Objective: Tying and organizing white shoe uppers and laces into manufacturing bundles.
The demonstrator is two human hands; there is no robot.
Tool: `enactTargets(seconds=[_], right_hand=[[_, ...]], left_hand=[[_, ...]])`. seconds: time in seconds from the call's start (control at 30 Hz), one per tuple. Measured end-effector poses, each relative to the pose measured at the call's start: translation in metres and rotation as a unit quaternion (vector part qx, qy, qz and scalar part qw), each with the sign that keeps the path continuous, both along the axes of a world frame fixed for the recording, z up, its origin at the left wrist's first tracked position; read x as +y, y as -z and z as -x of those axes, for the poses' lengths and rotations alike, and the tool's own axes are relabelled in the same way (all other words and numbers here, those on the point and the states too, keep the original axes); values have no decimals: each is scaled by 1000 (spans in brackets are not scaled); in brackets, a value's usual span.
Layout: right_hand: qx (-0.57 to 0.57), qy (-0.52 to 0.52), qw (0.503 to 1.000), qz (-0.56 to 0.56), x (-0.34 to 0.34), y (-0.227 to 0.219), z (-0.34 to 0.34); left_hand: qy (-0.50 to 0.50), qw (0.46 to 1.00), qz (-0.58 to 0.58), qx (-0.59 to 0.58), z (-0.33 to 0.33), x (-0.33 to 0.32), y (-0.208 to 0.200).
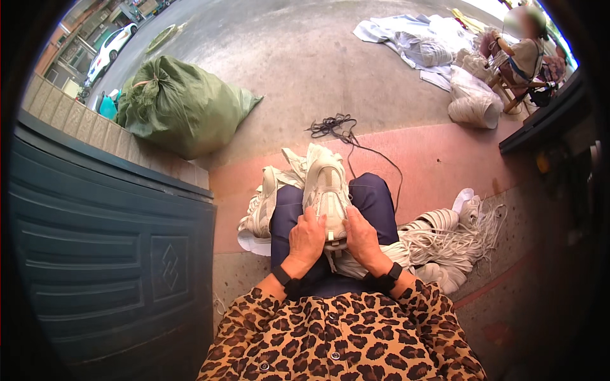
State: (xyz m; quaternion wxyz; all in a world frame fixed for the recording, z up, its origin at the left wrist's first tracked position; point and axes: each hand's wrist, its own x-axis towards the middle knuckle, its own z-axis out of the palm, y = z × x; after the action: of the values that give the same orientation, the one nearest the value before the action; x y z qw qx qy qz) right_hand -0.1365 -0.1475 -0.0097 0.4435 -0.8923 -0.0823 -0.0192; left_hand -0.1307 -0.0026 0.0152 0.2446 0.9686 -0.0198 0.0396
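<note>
A cream shoe upper (327, 184) lies lengthwise over my lap, between my knees. My left hand (307, 237) grips its near end from the left, fingers closed on the edge. From the other side my right hand (361, 236) pinches the same end, thumb and fingers pressed to the material. A small pale tab shows between the two hands. More cream uppers (259, 213) are heaped against my left leg. Beside my right leg lies a pile of uppers with long loose laces (460, 247).
A tied green sack (184, 105) stands ahead on the left, beyond a dark blue door (108, 254). Tangled black cord (340, 127) trails toward my right knee. At far right a person (524, 57) sits near a white sack (473, 98) and spread white cloth (400, 32).
</note>
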Motion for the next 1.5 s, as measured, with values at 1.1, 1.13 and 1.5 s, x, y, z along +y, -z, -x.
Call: enactTargets(seconds=[1.1, 1.13, 1.5], right_hand=[[-10, 29, 999, 8, 14, 24, 3], [-11, 30, 999, 8, 14, 25, 3], [4, 15, 999, 31, 18, 23, 7]], left_hand=[[1, 992, 94, 89, 13, 12, 0], [-7, 993, 86, 77, 14, 12, 4], [2, 993, 70, 98, 15, 17, 18]])
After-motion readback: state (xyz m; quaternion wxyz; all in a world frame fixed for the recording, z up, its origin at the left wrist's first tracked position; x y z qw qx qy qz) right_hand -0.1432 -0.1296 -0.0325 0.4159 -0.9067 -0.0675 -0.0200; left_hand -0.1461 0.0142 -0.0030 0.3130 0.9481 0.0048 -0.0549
